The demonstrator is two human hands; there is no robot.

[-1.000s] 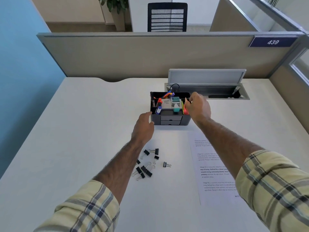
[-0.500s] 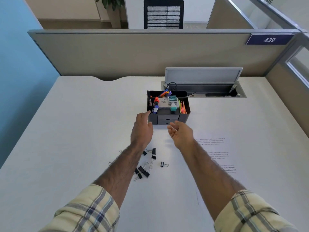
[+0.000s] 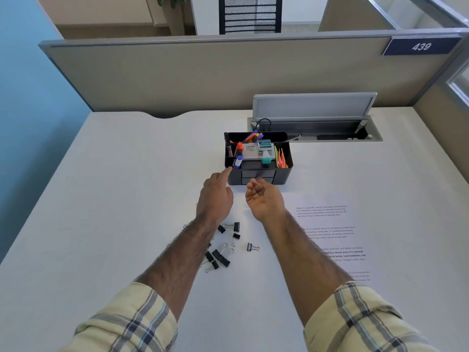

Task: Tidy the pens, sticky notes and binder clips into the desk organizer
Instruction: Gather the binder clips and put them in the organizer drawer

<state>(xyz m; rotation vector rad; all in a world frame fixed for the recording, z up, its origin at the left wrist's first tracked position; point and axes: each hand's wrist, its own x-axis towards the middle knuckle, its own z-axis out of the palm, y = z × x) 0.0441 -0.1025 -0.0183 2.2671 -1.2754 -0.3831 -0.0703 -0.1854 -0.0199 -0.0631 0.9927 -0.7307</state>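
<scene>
Left hand [image 3: 215, 196] out flat-ish, fingers relaxed, index tip on the desk organizer's [image 3: 284, 175] front-left corner. Binder clips [image 3: 223, 252] loose on the tabletop [image 3: 127, 199] by that wrist. Right hand [image 3: 264, 199] palm-up, fingers loosely curled, empty, just before the drawers [image 3: 258, 173]. Pens [image 3: 255, 136] and sticky notes [image 3: 281, 158] already inside.

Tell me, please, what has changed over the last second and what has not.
The right hand drew back from the sticky notes in the organizer; it now hangs palm-up before the drawers, holding nothing. The left hand stayed at the organizer's left front corner. The binder clips and printed sheet lie unmoved.
</scene>
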